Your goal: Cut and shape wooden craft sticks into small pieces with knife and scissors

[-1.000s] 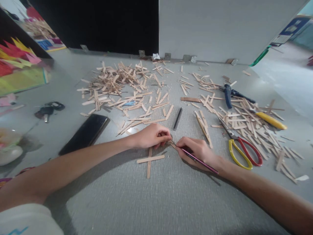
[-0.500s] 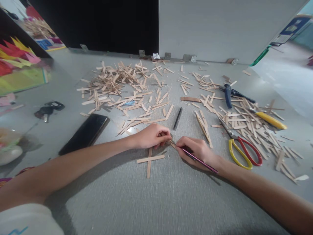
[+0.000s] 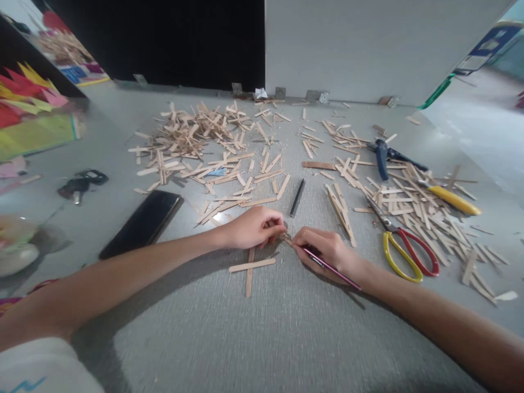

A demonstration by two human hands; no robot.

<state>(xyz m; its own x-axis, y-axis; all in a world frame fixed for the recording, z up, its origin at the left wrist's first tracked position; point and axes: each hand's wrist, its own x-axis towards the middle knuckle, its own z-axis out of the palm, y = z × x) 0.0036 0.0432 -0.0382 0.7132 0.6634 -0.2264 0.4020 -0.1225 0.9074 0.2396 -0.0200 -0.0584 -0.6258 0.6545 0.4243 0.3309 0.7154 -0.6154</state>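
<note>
1. Step in hand, as judged: close work with a slim purple tool on a small wooden piece (image 3: 287,239) held between the two hands, just above the centre of the frame's lower half. The tool's tip was hidden, so whether it marked, scraped or only touched could not be told.
2. Left hand (image 3: 258,228): thumb and fingertips pinched the far end of that piece; remaining fingers curled.
3. Right hand (image 3: 325,246): fingers closed around the purple tool (image 3: 338,274) in a writing grip, fingertips next to the near end of the piece.
4. Next move, as judged: called for a firm left pinch and small, controlled right finger motion; the piece was short and could easily have twisted.
5. Crossed sticks (image 3: 264,263) lay flat below the left hand, one over the other; the upper end of the lower stick ran towards that hand.
6. Counter (image 3: 245,344): grey, finely textured. Loose stick pile (image 3: 192,131) at upper centre-left; second stick heap (image 3: 399,201) at right. Black rod (image 3: 298,197) lay just above the hands.
7. Right side: scissors (image 3: 392,229) with one yellow and one red handle, yellow-handled tool (image 3: 454,200), blue-handled tool (image 3: 381,159).
8. Left side: dark phone (image 3: 141,225), keys (image 3: 77,188), bright paper craft (image 3: 36,128) at the edge.
9. Room: black panel (image 3: 184,43) and pale panel (image 3: 347,49) stood across the top; blurred floor at upper right.
</note>
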